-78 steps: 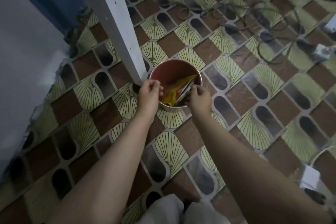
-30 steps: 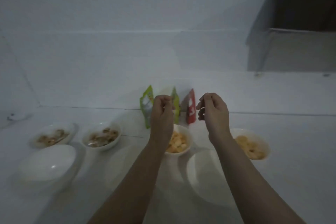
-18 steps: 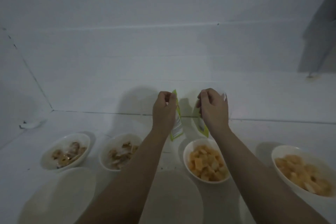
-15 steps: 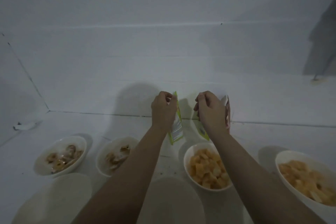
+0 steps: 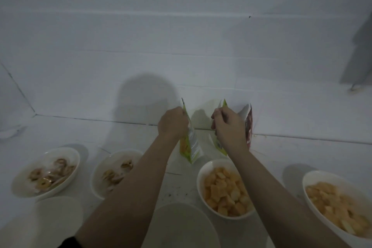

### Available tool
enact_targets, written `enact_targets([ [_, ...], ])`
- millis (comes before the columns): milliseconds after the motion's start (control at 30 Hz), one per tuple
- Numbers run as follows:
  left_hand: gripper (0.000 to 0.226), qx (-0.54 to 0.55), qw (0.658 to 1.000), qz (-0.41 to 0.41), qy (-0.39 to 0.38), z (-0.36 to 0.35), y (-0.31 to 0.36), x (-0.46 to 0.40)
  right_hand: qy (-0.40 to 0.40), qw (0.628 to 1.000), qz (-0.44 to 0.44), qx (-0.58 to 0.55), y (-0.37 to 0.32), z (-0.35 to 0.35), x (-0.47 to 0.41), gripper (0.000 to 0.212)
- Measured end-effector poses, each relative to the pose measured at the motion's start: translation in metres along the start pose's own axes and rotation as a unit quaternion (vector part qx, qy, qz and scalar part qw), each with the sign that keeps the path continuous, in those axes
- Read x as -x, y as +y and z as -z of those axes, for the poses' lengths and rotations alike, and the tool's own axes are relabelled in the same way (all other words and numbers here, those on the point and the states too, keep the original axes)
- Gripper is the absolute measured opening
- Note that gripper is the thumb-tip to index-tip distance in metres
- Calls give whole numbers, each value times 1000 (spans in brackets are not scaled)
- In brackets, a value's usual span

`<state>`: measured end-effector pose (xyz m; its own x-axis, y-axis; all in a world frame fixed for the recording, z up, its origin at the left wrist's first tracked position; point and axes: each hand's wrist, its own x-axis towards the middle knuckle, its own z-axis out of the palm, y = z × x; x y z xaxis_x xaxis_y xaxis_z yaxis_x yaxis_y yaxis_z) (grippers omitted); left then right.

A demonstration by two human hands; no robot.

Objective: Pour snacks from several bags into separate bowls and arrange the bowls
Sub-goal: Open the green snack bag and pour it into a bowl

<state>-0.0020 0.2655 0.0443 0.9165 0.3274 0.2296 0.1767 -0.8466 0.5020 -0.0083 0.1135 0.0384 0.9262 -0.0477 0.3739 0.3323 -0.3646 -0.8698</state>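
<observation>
White bench (image 5: 302,159), white wall behind, dim light. Four bowls already filled: two on the left hold pale ring-shaped snacks — far-left bowl (image 5: 45,173) and its neighbour (image 5: 112,171), partly hidden behind the left forearm. Two on the right hold orange cube-shaped crackers — centre-right bowl (image 5: 225,189) and far-right bowl (image 5: 338,203), the latter cut by the frame edge.

Nearer the camera, two more white bowls show no contents: one at lower left (image 5: 40,225), one at bottom centre (image 5: 181,227). Whether a third sits at the lower right, cannot tell.

Left hand (image 5: 173,125) curled, pinching the top edge of a green-and-yellow snack bag (image 5: 191,147), which stands upright on the bench just behind the centre-right bowl. Right hand (image 5: 229,127) also curled, gripping the top of a second green bag (image 5: 219,147), mostly hidden behind the hand. A red bag (image 5: 249,127) stands just beside the right hand, against the wall; whether the hand also touches it, cannot tell.

Judgement: pouring is well past halfway — four bowls done, at least two unfilled, three bags standing. Whether those bags are full or spent is not visible. Bowls lie in two loose rows; final arranging looks not yet done.
</observation>
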Motion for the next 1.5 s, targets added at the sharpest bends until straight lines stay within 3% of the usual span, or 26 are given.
enact_targets([
  [233, 41, 239, 963, -84, 94, 44, 16, 57, 13, 999, 12, -44, -42, 24, 30, 28],
  [433, 39, 328, 927, -142, 114, 77, 29, 129, -14, 994, 25, -108, -79, 51, 76, 25],
  [733, 36, 367, 898, -104, 219, 118, 24, 232, -87, 981, 63, -159, -115, 70, 158, 22],
  [1100, 36, 314, 901, -33, 298, 186, -61, 309, -201, 957, 102, -185, -155, 5, 230, 19],
  [1333, 40, 307, 902, -5, 304, 229, -145, 313, -249, 947, 124, -160, -193, -71, 251, 19],
  [1500, 44, 338, 903, -9, 264, 254, -217, 282, -248, 948, 110, -166, -213, -138, 254, 19],
])
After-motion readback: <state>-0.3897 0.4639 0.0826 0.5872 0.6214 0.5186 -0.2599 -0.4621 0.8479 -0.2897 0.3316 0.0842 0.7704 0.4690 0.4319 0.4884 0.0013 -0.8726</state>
